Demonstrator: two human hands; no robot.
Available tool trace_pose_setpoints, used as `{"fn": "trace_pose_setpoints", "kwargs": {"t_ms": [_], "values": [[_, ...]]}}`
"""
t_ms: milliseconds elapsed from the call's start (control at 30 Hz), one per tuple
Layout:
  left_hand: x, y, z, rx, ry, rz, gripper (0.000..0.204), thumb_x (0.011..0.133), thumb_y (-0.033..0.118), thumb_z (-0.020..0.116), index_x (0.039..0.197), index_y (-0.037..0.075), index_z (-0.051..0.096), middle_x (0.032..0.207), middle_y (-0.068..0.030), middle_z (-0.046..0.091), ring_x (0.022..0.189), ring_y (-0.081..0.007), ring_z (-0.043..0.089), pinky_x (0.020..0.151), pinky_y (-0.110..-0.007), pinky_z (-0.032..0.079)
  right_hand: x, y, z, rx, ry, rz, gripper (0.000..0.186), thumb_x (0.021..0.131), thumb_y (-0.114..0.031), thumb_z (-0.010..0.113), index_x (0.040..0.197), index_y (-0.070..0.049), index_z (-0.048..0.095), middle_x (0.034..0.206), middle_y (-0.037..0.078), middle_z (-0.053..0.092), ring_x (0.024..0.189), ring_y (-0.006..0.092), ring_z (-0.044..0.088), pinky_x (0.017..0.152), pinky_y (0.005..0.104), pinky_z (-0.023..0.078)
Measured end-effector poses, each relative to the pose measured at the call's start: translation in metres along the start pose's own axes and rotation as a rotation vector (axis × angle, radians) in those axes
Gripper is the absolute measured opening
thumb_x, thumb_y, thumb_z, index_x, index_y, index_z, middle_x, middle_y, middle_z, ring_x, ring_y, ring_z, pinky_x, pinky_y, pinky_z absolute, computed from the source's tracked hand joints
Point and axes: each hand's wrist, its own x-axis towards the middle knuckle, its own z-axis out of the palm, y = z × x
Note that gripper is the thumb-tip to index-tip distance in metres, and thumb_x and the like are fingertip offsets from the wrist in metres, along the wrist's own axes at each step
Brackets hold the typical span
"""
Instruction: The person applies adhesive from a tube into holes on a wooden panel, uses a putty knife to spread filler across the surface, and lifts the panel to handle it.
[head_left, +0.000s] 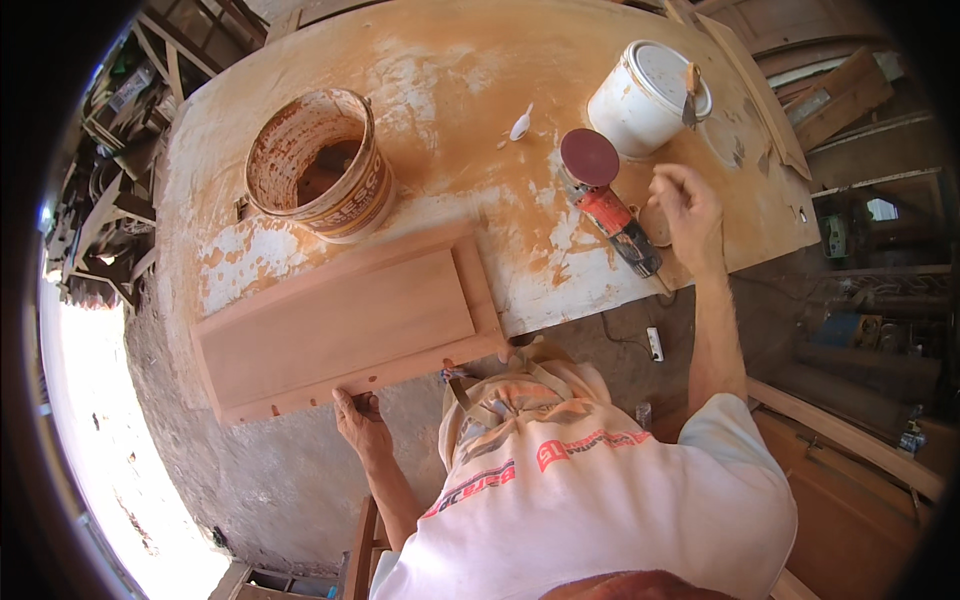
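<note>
A reddish-brown wooden cabinet door point(350, 315) with a raised centre panel lies on the table, its near edge jutting past the front. My left hand point(362, 422) grips that near edge, thumb and fingers closed on the wood. To the right, my right hand point(690, 208) is raised beside an angle grinder, its fingers curled together in a pinch; what they hold, if anything, is hidden. The red and black angle grinder point(612, 222) lies with its dark red sanding disc point(589, 158) facing up. A pale round piece point(656, 226) shows partly behind my right hand.
A brown-stained bucket point(345, 205) stands behind the door. Farther right is a lidded white bucket point(625, 110) with a brush point(690, 95) on it. A white plastic spoon point(521, 122) lies on the stained table point(450, 130). A cord with a white power strip point(654, 344) hangs near the front edge.
</note>
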Motion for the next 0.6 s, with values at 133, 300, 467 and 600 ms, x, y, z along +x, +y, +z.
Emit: {"fn": "trace_pose_setpoints", "kwargs": {"t_ms": [133, 300, 467, 600], "values": [[-0.006, 0.005, 0.002, 0.060, 0.049, 0.010, 0.036, 0.103, 0.043, 0.060, 0.111, 0.008, 0.064, 0.090, 0.0009, 0.064, 0.078, -0.0071, 0.060, 0.068, -0.022, 0.051, 0.137, 0.060, -0.068, -0.599, 0.195, -0.366, 0.038, 0.097, -0.004, 0.053, 0.134, -0.003, 0.063, 0.111, 0.017, 0.071, 0.099, 0.0291, 0.070, 0.087, 0.0387, 0.053], [0.004, 0.001, -0.011, 0.176, 0.096, 0.011, 0.037, 0.101, 0.043, 0.064, 0.111, 0.007, 0.065, 0.091, -0.0001, 0.067, 0.083, -0.0084, 0.064, 0.071, -0.024, 0.054, 0.239, 0.147, -0.116, -0.850, -0.136, -0.562, 0.043, 0.101, -0.008, 0.051, 0.142, -0.018, 0.058, 0.145, 0.013, 0.055, 0.132, 0.0340, 0.053, 0.108, 0.0418, 0.047], [0.000, -0.001, -0.007, 0.143, 0.135, 0.016, 0.040, 0.102, 0.043, 0.062, 0.113, 0.005, 0.065, 0.090, -0.0021, 0.067, 0.083, -0.0095, 0.066, 0.069, -0.024, 0.057, 0.262, 0.136, -0.122, -1.247, -0.252, -0.561, 0.041, 0.102, -0.014, 0.054, 0.142, -0.020, 0.058, 0.150, 0.007, 0.052, 0.133, 0.0301, 0.053, 0.109, 0.0399, 0.046], [0.003, -0.007, -0.015, 0.148, 0.110, 0.023, 0.038, 0.103, 0.042, 0.061, 0.114, 0.005, 0.064, 0.094, -0.0029, 0.066, 0.084, -0.0096, 0.066, 0.070, -0.024, 0.058, 0.265, 0.117, -0.130, -1.414, -0.254, -0.661, 0.040, 0.101, -0.022, 0.058, 0.140, -0.015, 0.059, 0.143, 0.009, 0.058, 0.129, 0.0305, 0.057, 0.106, 0.0412, 0.048]]}}
